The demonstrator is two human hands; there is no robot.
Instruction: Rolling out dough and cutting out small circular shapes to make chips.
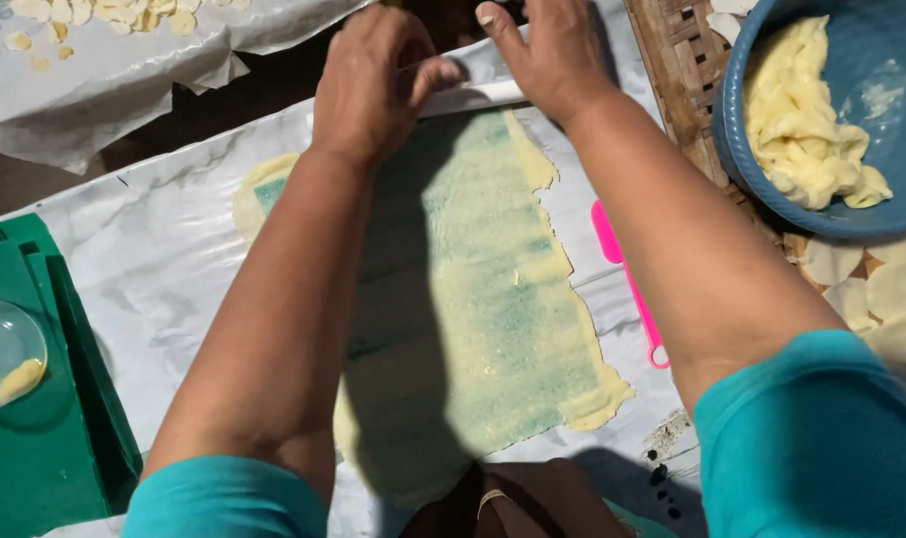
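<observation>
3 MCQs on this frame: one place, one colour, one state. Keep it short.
1. Where is the blue bowl?
A. top right
B. bottom left
C. centre

2. What colour is the flat tool beside the dough sheet?
A. black
B. pink
C. yellow

3. What are the hands doing?
A. resting flat on the green board
B. hanging in the air, empty
C. both gripping a white roller at the sheet's far end

Answers:
1 A: the bowl, with pale dough in it, sits at the upper right edge.
2 B: the tool on the plastic sheet right of the dough is bright pink.
3 C: left hand and right hand both close on the roller.
</observation>
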